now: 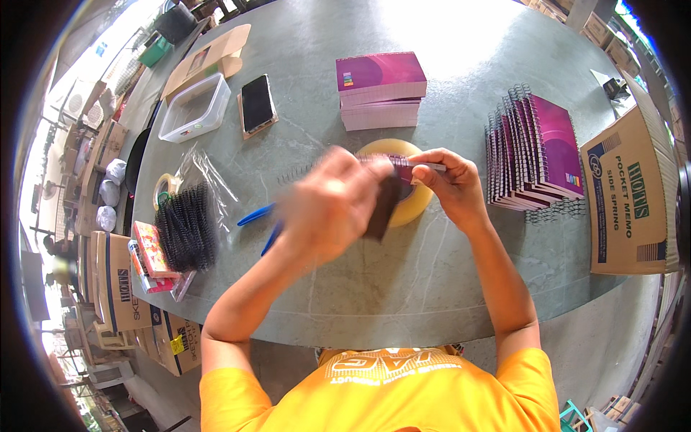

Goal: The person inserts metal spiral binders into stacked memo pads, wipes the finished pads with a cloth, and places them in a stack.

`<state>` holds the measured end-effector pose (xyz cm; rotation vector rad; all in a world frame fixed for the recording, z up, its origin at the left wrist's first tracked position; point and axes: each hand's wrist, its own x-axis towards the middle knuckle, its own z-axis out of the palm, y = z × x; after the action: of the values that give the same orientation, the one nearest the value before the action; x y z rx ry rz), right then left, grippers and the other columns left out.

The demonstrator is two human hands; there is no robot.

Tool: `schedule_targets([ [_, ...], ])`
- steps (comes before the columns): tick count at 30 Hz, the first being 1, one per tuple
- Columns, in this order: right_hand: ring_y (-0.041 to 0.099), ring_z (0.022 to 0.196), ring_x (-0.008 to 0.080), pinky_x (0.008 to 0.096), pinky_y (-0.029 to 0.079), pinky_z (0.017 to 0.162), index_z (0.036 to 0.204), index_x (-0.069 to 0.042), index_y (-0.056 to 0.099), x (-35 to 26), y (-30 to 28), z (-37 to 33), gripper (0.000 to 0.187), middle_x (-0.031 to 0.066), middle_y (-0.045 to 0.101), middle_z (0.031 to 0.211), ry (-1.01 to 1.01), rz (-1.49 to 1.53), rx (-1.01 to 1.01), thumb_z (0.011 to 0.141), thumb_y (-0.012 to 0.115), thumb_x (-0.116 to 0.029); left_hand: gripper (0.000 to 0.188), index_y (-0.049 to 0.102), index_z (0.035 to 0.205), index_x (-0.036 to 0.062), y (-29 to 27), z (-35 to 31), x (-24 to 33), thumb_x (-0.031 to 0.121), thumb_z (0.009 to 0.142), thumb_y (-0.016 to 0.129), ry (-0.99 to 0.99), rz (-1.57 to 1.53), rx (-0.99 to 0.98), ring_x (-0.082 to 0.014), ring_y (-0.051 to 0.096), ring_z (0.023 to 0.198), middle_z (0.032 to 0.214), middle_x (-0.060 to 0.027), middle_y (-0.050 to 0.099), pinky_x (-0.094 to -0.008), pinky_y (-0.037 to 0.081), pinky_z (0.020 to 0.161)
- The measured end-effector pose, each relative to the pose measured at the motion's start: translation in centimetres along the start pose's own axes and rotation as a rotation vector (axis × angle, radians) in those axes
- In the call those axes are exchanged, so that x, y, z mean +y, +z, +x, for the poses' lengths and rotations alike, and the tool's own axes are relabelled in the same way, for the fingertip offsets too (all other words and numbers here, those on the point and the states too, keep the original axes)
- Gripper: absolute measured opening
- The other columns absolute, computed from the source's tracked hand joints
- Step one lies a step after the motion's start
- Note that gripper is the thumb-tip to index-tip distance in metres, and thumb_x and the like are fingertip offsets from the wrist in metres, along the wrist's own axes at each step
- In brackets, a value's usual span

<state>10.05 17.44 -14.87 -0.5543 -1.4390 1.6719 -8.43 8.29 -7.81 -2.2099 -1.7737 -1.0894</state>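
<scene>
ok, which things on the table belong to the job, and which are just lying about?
Likely the job:
held pad, pinched by the right hand, the blurred left hand over it
stacked purple pads
coil-bound pads
black coils
blue-handled tool

Apparently just lying about:
phone
clear tub
red packet

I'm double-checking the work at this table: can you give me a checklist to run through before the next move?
1. Right hand gripping the small notebook: ok, fingers pinch its edge.
2. Left hand holding firmly: cannot tell, it is blurred.
3. Wire coil fully inserted: cannot tell, the left hand hides part of the view.
4. Tape roll out from under the hands: not ok, the notebook overlaps it in view.
5. Spare black coils on the table: ok, bunched at left.
</scene>
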Motion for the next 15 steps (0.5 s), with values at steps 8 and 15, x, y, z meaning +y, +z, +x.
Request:
schedule_targets([
  [8, 0.059, 0.091, 0.0095, 0.0231, 0.048, 0.084, 0.103, 0.003, 0.063, -0.4, 0.3, 0.0, 0.018, 0.0058, 0.066, 0.103, -0.014, -0.164, -0.118, 0.086, 0.06, 0.004, 0.034, 0.068, 0.101, 0.0118, -1.2, 1.9, 0.8, 0.0, 0.07, 0.071, 0.061, -0.009, 0.114, -0.0214, 0.057, 0.075, 0.08, -0.0051, 0.061, -0.0323, 0.048, 0.068],
  [15, 0.058, 0.093, 0.0085, 0.0238, 0.048, 0.084, 0.11, 0.0, 0.061, 0.0, 0.2, 0.2, 0.025, 0.0022, 0.065, 0.1, 0.053, 0.0, -0.076, 0.086, 0.056, 0.006, 0.031, 0.065, 0.102, 0.015, -0.4, 2.0, 1.5, 0.008, 0.072, 0.07, 0.111, 0.089, 0.022, -0.0243, 0.057, 0.079, 0.084, -0.006, 0.056, -0.0356, 0.049, 0.068],
])
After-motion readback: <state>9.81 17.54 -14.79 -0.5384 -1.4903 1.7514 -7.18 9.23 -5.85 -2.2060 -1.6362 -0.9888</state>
